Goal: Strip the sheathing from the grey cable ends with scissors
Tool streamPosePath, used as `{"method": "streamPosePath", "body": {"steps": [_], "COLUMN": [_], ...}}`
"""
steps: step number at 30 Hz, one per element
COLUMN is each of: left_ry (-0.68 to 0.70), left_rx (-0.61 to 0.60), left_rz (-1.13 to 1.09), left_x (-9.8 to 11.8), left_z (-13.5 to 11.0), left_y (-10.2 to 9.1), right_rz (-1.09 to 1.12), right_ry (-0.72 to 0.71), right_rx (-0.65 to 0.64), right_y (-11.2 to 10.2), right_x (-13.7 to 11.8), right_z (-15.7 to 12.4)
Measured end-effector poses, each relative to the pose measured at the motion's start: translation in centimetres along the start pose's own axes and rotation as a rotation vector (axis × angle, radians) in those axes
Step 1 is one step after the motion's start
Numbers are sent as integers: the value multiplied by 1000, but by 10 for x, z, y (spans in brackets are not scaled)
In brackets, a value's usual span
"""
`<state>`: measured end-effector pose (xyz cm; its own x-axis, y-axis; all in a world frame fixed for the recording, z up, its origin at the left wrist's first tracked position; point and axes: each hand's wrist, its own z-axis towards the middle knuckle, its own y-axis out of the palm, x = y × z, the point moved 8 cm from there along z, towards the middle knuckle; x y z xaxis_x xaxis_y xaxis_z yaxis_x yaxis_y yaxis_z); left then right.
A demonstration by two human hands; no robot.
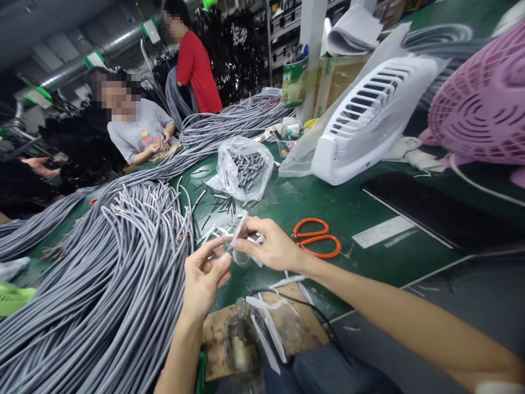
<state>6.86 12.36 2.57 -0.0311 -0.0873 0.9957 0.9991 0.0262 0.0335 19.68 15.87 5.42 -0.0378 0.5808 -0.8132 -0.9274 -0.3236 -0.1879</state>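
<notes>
Nearest to you, a stained brown wooden board (314, 325) carries a grimy dark metal fixture (240, 350), with thin white film strips (266, 328) lying beside it. Just beyond, your hands meet above the green tabletop (369, 276): your right hand (270, 243) has its thumb and index finger pinched on a narrow, flat, whitish strip (239, 229), which stands tilted between both hands. Your left hand (205, 271) has its thumb and curled fingers close together at the strip's lower end; you cannot tell from here whether they grip it. To your left spreads a large heap of long grey cables (135, 273) with pale cut ends, while scissors with looped orange handles (324, 246) lie to the right of your right hand. Farther right is a flat black glossy slab (435, 210). Past your hands, short thin black pieces (223, 203) lie scattered before an open clear plastic bag (223, 169) of short grey tubes (248, 169). Beyond it on the right stand a white slatted plastic fan (373, 109) and a pink plastic-grilled fan (479, 104). Across the cables sits a co-worker in a grey shirt (137, 128); farther back, another wears red (199, 71).
</notes>
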Motion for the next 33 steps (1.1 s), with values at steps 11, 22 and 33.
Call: {"method": "streamPosePath", "body": {"steps": [11,22,33], "left_ry": [60,64,159], "left_rx": [170,108,61], "left_rz": [98,107,270], "left_x": [6,3,18], "left_z": [1,1,11], "left_y": [-6,-1,13], "right_rz": [238,253,194], "right_ry": [76,175,180], "right_rx": [87,170,122], "right_y": [-12,-12,-10], "right_x": [-2,8,9], "right_z": [0,2,2]}}
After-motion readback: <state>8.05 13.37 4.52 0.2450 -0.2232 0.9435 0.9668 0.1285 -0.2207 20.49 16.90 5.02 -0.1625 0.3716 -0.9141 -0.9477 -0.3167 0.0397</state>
